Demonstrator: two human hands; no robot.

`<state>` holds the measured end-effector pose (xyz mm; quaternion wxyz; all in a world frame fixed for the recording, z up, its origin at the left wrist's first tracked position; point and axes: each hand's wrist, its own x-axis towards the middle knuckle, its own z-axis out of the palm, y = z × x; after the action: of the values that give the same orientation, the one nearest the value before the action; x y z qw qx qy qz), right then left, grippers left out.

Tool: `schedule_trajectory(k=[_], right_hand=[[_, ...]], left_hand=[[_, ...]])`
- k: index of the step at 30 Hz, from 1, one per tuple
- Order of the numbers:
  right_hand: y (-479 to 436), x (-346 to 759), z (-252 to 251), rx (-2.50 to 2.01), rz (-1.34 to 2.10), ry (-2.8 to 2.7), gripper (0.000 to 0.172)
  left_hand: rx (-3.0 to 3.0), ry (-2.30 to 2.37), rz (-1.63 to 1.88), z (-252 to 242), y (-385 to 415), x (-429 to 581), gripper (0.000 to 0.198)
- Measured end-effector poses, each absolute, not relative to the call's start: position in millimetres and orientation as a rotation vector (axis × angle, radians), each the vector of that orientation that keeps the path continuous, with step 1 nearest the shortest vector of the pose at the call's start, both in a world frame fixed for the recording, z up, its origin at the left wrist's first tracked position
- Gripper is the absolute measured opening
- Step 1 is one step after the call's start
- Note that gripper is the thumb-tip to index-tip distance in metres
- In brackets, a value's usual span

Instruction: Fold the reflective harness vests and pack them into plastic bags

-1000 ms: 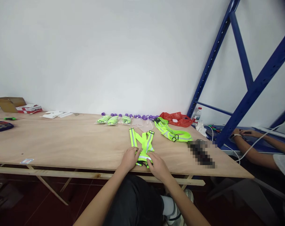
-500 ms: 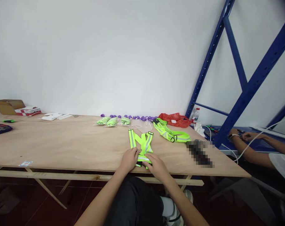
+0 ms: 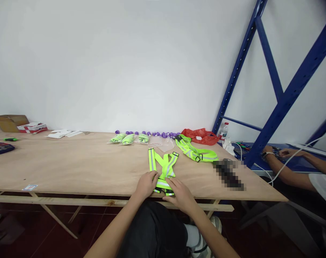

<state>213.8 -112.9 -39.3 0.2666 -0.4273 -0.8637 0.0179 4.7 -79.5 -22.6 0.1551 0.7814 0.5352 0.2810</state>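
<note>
Head view: touching lime-yellow, silver-striped webbing harness (image 3: pixel 166 170) on pale wooden surface (image 3: pixel 84 161) with spread right hand (image 3: pixel 181 194) and left hand (image 3: pixel 146 185) of unclear grip.

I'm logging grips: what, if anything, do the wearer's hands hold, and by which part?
Left hand and right hand touch the neon harness at both sides of its near end; whether they grip is unclear.

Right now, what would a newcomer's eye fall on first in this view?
The neon-yellow harness near the front edge of the wooden table, with the left hand and right hand on it. Farther back to the right, a second neon harness lies in front of a crumpled red bag. The big blue frame dominates the view's right side.
</note>
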Motion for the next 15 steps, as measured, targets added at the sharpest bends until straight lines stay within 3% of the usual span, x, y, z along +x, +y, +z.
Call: schedule_trajectory(k=[7, 15], right_hand=[[-120.1, 214.7, -42.6, -1.118, 0.017, -2.293, 0.05], [-120.5, 215.0, -38.7, -1.128, 0.084, -2.264, 0.042]], left_hand=[[2.246, 1.275, 0.831, -14.8, -100.6, -6.8, 0.033], [2.339, 1.149, 0.721, -19.4, -101.7, -25.7, 0.064]])
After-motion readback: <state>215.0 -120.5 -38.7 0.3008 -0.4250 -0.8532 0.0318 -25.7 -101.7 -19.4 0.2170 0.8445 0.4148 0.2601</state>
